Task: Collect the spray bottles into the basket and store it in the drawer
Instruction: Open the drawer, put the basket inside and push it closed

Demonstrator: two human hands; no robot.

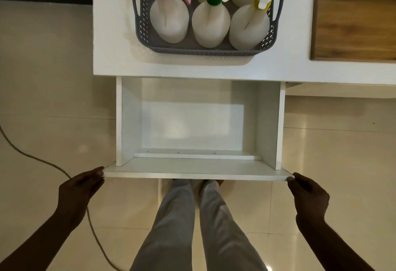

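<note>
A grey perforated basket [203, 51] stands on the white desk top [113, 34], holding several white spray bottles: one with a pink and blue trigger [169, 19], one with a green collar [211, 24], one with a yellow collar [248, 28]. Below the desk edge a white drawer [192, 125] is pulled far out and nothing lies inside it. My left hand [79, 191] grips the left end of the drawer's front panel [197, 174]. My right hand [308, 195] grips the panel's right end.
A wooden board [353, 13] lies at the desk's right. Glossy beige floor tiles surround the drawer. A thin cable [42, 161] curves over the floor on the left. My legs in grey trousers [192, 227] stand just under the drawer front.
</note>
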